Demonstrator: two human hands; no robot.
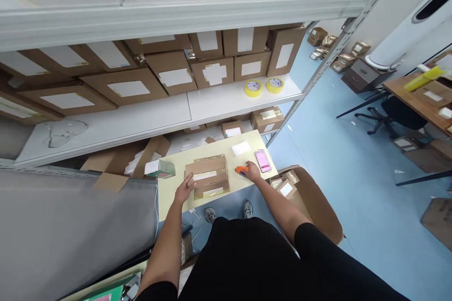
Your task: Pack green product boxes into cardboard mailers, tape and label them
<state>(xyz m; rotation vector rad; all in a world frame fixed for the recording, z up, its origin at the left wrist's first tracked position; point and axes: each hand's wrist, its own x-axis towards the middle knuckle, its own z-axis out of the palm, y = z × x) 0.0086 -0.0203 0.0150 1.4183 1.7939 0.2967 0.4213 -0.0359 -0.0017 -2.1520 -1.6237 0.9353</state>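
Observation:
A flat cardboard box (212, 165) with clear tape along its edges and white label strips lies on the pale yellow table (173, 202). My left hand (184, 189) rests at its left edge, fingers stretched and apart, touching the cardboard. To the right of the box, my right hand (253, 172) is closed around an orange utility knife (241, 169) held low over the tabletop; its blade is too small to make out. Beyond that hand lie a white paper stack (241, 148) and a pink item (262, 161), partly blurred out.
A small white-and-green box (160, 168) stands at the table's left end. Two yellow tape rolls (253, 87) sit on the metal shelf (219, 106) among labelled cartons (176, 73). At right, a large open carton (318, 202) holds small boxes; an open carton (120, 162) is at left.

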